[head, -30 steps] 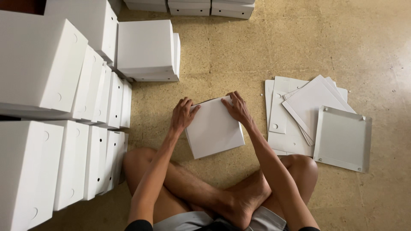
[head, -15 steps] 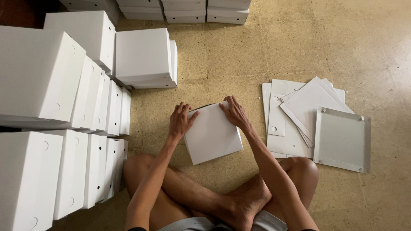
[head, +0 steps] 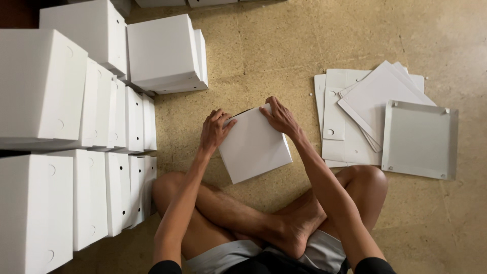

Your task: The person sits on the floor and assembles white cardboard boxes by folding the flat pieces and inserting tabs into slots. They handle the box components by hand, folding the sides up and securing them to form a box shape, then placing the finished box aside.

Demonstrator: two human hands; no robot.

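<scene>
I sit cross-legged on the floor with a white cardboard box point(head: 255, 145) in front of my shins. My left hand point(head: 215, 130) grips its upper left corner, fingers curled over the top edge. My right hand point(head: 280, 116) presses on the upper right corner, fingers spread across the top edge. The box lies tilted, its broad white face toward me, and a dark gap shows along its top edge between my hands.
Rows of finished white boxes point(head: 96, 106) with round holes stand stacked at my left. A pile of flat white cardboard blanks point(head: 355, 116) lies on the floor at right, with a grey metal plate point(head: 420, 139) beside it. More boxes sit at the far edge.
The view has dropped slightly. Both hands have shifted along the box's top edge, the right one pressing flatter onto the corner. The box stays in the same place.
</scene>
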